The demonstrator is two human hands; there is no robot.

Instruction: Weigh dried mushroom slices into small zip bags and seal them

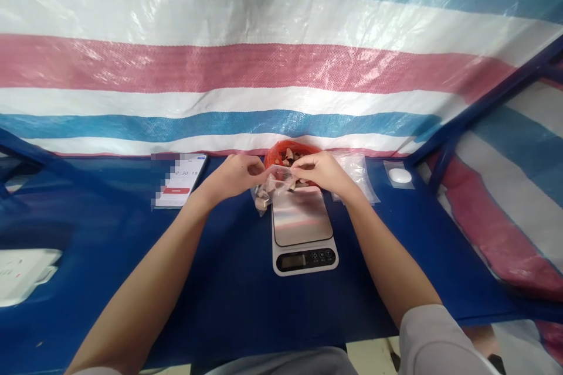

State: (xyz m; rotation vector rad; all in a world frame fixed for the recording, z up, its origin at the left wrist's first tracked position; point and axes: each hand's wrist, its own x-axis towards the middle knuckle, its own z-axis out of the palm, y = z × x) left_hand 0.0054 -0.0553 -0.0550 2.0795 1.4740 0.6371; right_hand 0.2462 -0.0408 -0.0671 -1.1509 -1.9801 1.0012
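Between my two hands a small clear plastic bag [264, 194] with several pale brown pieces in it hangs over the far left corner of a kitchen scale [302, 217]. My left hand [237, 176] is closed on the bag's left edge. The fingers of my right hand [317, 169] pinch its right edge. Behind the bag sits a red plastic bag [295, 145], open at the top, with more brownish pieces inside. The pieces are too small to name. The scale has a shiny square plate and a dark display whose reading I cannot make out.
Clear flat plastic bags [358, 179] lie right of the red bag. Farther right is a white oval object [400, 176] on a clear packet. A phone [185, 179] showing a timer lies at left, and a white case [26, 275] near the left edge. Striped sheeting [264, 64] hangs behind the blue table [237, 304].
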